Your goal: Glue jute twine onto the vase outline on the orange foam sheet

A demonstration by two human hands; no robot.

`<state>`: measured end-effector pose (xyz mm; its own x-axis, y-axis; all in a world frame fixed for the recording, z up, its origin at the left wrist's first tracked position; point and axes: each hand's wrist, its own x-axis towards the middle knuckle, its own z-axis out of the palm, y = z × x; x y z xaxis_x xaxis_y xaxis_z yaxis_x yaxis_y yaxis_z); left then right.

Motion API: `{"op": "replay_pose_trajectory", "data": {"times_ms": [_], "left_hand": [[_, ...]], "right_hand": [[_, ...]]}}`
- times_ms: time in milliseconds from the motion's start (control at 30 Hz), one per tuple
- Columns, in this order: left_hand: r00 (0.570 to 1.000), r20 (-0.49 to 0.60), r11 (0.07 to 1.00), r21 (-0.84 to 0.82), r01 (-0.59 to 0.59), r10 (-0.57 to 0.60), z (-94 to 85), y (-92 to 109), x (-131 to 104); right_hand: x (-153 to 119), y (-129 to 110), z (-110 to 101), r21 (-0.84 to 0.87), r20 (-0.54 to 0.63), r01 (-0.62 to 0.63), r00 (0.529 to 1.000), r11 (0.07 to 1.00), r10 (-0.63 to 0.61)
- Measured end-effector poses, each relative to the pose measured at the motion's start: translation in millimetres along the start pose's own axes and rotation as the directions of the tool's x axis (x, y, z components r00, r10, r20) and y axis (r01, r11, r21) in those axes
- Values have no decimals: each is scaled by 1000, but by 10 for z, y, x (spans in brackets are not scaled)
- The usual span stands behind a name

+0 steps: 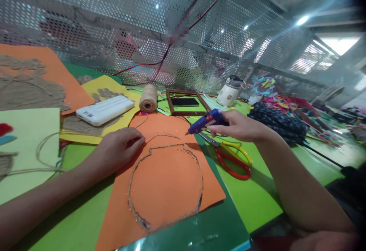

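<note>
Right hand (pixel 238 126): fingers closed around blue glue gun (pixel 206 123)
Left hand (pixel 121 147): fingers narrow near twine (pixel 163 133) — grip unclear
Orange sheet (pixel 168 182): on bench (pixel 260 209)
Beside gun: 1 scissors (pixel 219 144)
Behind: spool (pixel 148 97), frame (pixel 169 104) — phone (pixel 185 102) inside

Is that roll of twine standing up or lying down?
Lying on its side: the twine roll has its round end, with the dark hole, facing the camera.

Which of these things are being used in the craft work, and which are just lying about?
In use: glue gun, held by the right hand; twine; orange sheet; probably scissors, spool.
Seemingly just lying about: phone, frame, bottle, power bank.
</note>
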<state>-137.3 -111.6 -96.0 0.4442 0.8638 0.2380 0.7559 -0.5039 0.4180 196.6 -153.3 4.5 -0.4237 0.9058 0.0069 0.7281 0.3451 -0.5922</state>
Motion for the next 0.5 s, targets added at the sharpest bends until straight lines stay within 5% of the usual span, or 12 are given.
{"op": "replay_pose_trajectory", "data": {"times_ms": [133,267,333,400,500], "left_hand": [[999,-34,999,33,-28,29,36,-61,-2],[998,-31,998,42,-52,54,61,-86,3],[997,-44,997,51,-54,56,68,-86,5],[997,-54,997,63,-55,58,73,-87,5],[996,-55,995,76,-65,70,79,-94,6]], "right_hand": [[42,41,46,19,-325,0,946,1000,6],[213,245,204,-135,-665,-115,747,984,-4],[317,417,285,-250,-698,-77,705,965,-124],[412,604,354,-380,-685,-80,694,922,-222],[536,842,420,-588,-538,-137,802,797,-259]]}}
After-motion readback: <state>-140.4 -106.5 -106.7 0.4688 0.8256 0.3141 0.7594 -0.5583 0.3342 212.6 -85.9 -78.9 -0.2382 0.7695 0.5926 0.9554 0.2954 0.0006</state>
